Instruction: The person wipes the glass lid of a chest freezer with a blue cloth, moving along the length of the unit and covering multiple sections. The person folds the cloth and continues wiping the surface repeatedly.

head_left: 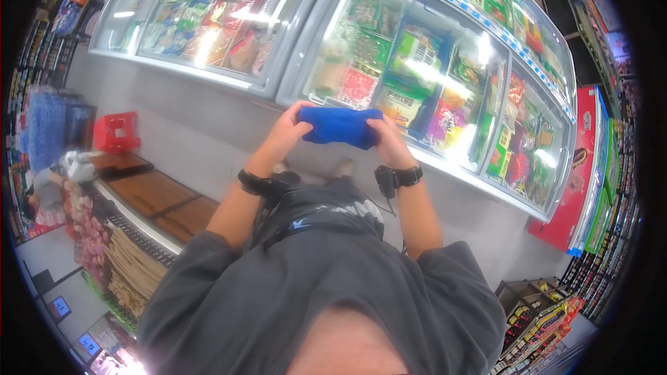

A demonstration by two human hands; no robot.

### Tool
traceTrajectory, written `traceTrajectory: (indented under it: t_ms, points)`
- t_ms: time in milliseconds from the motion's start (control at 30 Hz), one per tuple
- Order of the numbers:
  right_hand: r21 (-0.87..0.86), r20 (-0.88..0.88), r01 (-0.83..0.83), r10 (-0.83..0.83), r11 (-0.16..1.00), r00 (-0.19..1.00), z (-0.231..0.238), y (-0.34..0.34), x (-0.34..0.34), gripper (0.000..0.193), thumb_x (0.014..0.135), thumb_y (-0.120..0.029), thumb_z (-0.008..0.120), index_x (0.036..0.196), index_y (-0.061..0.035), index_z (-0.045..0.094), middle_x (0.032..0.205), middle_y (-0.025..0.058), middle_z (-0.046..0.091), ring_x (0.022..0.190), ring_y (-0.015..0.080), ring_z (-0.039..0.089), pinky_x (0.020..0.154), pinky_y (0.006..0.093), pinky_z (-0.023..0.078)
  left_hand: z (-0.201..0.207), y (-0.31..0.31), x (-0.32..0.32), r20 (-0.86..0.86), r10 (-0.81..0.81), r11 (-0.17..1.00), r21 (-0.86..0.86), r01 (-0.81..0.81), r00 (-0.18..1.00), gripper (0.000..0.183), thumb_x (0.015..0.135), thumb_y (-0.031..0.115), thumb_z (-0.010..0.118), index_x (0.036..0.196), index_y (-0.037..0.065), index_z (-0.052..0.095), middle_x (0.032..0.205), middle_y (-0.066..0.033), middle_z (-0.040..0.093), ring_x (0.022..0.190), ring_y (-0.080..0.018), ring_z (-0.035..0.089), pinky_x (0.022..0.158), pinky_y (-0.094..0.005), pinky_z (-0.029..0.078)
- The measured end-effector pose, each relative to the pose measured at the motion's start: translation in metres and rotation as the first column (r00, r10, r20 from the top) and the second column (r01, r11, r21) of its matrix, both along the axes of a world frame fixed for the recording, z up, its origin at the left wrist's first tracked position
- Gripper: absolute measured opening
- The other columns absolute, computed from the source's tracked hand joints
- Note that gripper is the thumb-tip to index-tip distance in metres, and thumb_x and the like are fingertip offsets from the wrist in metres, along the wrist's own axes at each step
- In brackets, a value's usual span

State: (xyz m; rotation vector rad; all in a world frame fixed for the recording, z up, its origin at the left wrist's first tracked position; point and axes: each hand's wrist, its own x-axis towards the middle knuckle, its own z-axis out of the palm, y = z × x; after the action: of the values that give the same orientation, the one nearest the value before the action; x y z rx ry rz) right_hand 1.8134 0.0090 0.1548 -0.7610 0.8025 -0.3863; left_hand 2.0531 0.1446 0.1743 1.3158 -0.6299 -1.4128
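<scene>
A folded blue cloth is stretched level between my two hands, in front of my body. My left hand pinches its left end, thumb on top. At the right end, my right hand grips it the same way. The fingers under the cloth are partly hidden. Just beyond my hands stands a chest freezer with glass lids, full of colourful food packages. The cloth overlaps the freezer's near edge in the picture; whether they touch I cannot tell.
A second glass-topped freezer adjoins on the left. Left of me are a red plastic stool and a low display counter with brown panels. A red cabinet stands at the right, with stocked shelves at the lower right.
</scene>
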Motion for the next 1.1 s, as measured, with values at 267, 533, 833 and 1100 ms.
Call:
traceTrajectory:
  t_ms: [267,533,833,1100]
  points:
    - [-0.222,-0.029,-0.154,0.152,0.963,0.988,0.052,0.052,0.146,0.029,0.096,-0.01,0.057,0.123,0.0,0.062,0.115,0.0101,0.068,0.107,0.0204,0.066,0.094,0.0375,0.057,0.031,0.08,0.116,0.352,0.159,0.977,-0.188,-0.097,0.922,0.025,0.093,0.012,0.073,0.116,0.001,0.071,0.104,-0.0033,0.069,0.093,-0.012,0.065,0.082,-0.0265,0.053]
    - [-0.463,-0.22,-0.372,0.302,0.804,0.927,0.065,0.108,0.262,0.024,0.098,-0.009,0.058,0.117,0.0022,0.067,0.105,0.0035,0.07,0.094,0.0108,0.064,0.087,0.0274,0.052,-0.004,0.151,0.221,0.406,0.268,0.949,-0.268,-0.167,0.874,0.018,0.097,0.012,0.069,0.104,-0.002,0.077,0.1,-0.007,0.072,0.09,-0.0149,0.066,0.079,-0.029,0.052]
    - [-0.578,-0.572,-0.62,0.278,0.531,0.772,0.029,0.124,0.294,0.031,0.093,-0.016,0.061,0.121,-0.0043,0.068,0.097,0.0137,0.074,0.088,0.0205,0.07,0.084,0.0328,0.054,-0.066,0.201,0.292,0.565,0.164,0.984,-0.034,-0.176,0.808,0.015,0.09,0.017,0.076,0.095,0.003,0.081,0.088,-0.0092,0.074,0.081,-0.0178,0.069,0.073,-0.03,0.052]
    - [-0.568,-0.616,-0.621,0.221,0.541,0.756,-0.054,0.094,0.309,0.034,0.093,-0.019,0.061,0.123,-0.0045,0.067,0.1,0.0169,0.074,0.091,0.0285,0.071,0.086,0.0367,0.054,-0.118,0.241,0.331,0.863,-0.125,0.983,0.174,-0.057,0.49,0.017,0.084,0.023,0.08,0.089,0.007,0.08,0.082,-0.0139,0.07,0.076,-0.0317,0.067,0.069,-0.0406,0.054]
